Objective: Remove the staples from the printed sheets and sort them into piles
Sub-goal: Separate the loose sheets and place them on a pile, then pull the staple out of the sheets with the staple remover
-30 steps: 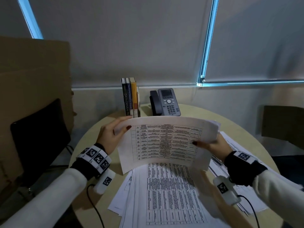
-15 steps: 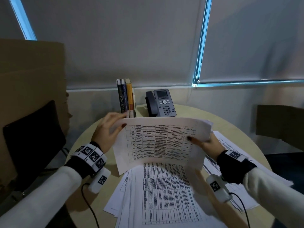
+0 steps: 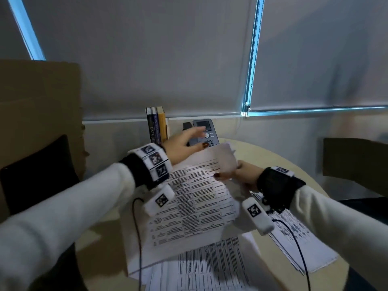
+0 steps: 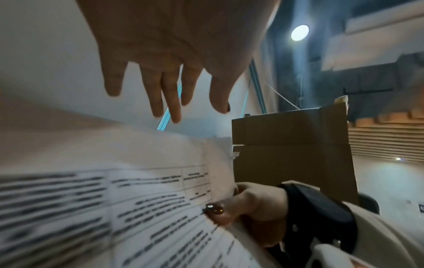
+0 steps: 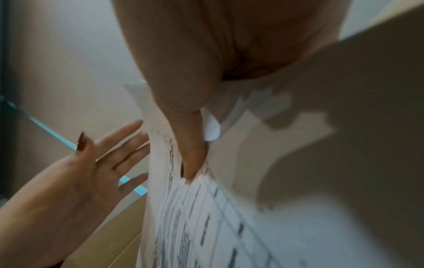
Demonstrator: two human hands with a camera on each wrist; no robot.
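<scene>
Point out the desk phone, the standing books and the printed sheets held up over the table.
desk phone (image 3: 206, 134), head view, on its keypad face.
standing books (image 3: 156, 124), head view, on the middle spine.
printed sheets (image 3: 195, 194), head view, on the printed table of the top page.

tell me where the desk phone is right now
In the head view the desk phone sits at the table's far edge, just right of the upright books, partly behind the open left hand.

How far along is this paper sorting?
Midway, it seems. Printed sheets already lie in a pile in front and another to the right. The right hand pinches a sheaf while the left hand reaches, open. No staples are visible.
</scene>
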